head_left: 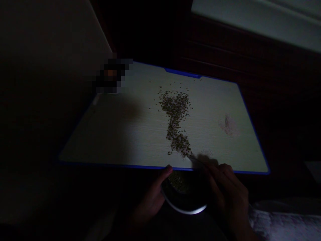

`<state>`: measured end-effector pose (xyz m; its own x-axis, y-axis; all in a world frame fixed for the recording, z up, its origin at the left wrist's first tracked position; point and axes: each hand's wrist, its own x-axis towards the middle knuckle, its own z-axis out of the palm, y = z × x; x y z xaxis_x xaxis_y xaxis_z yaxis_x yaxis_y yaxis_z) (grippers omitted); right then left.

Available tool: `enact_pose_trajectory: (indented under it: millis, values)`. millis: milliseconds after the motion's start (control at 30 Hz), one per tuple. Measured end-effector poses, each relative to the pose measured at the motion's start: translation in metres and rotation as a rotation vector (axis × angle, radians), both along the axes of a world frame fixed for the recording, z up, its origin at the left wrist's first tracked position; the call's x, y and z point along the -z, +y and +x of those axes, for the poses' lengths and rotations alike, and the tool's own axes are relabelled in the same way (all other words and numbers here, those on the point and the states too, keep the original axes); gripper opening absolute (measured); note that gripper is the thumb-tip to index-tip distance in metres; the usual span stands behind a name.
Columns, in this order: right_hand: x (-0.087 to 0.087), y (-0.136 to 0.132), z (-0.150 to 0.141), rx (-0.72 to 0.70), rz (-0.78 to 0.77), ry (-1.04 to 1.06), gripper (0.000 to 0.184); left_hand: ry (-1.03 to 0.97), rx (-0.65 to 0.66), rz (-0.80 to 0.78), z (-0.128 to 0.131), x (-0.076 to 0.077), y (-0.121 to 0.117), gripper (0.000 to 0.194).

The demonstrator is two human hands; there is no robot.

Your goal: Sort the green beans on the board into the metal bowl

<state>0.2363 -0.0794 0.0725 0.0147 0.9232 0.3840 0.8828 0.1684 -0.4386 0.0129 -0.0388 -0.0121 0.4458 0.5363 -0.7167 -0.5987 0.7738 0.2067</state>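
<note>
Dark small grains (175, 107) lie scattered over a pale board (215, 97) with a blue edge, trailing toward its near side. Below that edge, my left hand (154, 192) grips a round metal bowl (187, 211) by its left rim, the thumb up at the board's edge. More small grains (178, 180) lie inside the bowl. My right hand (228, 187) is closed around a slim tool (197, 160), its tip touching the near end of the grain trail. Darkness hides the tool's exact kind and most of the right fingers.
A small heap of pale pinkish powder (228, 125) sits on the board's right side. At the far left corner is a blurred-out dark object (110, 75). Whitish quilted fabric (286, 221) shows at the lower right. The surroundings are very dark.
</note>
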Motion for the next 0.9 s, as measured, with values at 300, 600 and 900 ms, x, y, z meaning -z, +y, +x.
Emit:
enact_pose_trajectory:
  millis: [300,600,900]
  values:
    - [0.003,0.005,0.011,0.061,0.018,0.014,0.031,-0.017,-0.077,-0.106,0.007,-0.028,0.011,0.051]
    - [0.002,0.018,0.028,0.115,0.032,-0.064,0.023,0.066,-0.113,-0.177,0.004,-0.028,0.011,0.045]
    - [0.018,0.053,0.089,0.232,0.097,-0.120,0.027,0.208,-0.118,-0.234,0.004,-0.030,0.016,0.074]
